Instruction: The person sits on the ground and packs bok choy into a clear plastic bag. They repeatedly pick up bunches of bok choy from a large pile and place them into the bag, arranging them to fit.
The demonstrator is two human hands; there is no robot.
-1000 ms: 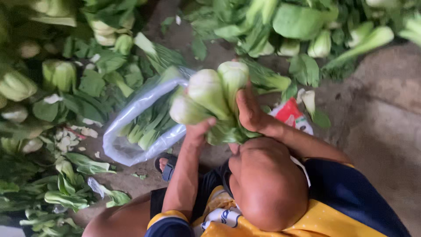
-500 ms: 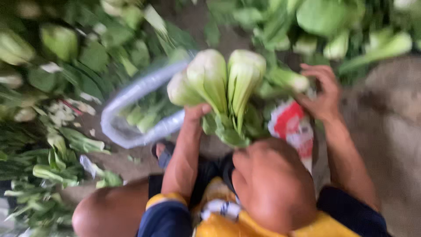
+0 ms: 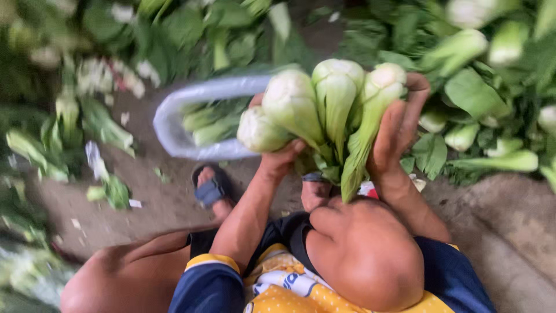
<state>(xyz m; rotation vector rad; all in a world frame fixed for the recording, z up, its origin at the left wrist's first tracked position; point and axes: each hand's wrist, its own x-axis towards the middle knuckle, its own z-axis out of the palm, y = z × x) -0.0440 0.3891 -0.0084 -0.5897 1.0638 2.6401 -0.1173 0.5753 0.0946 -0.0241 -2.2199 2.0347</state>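
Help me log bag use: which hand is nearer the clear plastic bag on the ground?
Left. The left hand holds the bok choy bunch right beside the clear plastic bag; the right hand grips the bunch's far side, away from it.

**Both hands raised, closed in a grip**

The left hand [image 3: 281, 162] is curled shut, forearm bare and angled up from a blue, yellow-cuffed sleeve. The right hand [image 3: 397, 136] stands upright, fingers [image 3: 414, 95] wrapped closed. Knees are bent; a sandalled foot [image 3: 211, 185] sits far-left.
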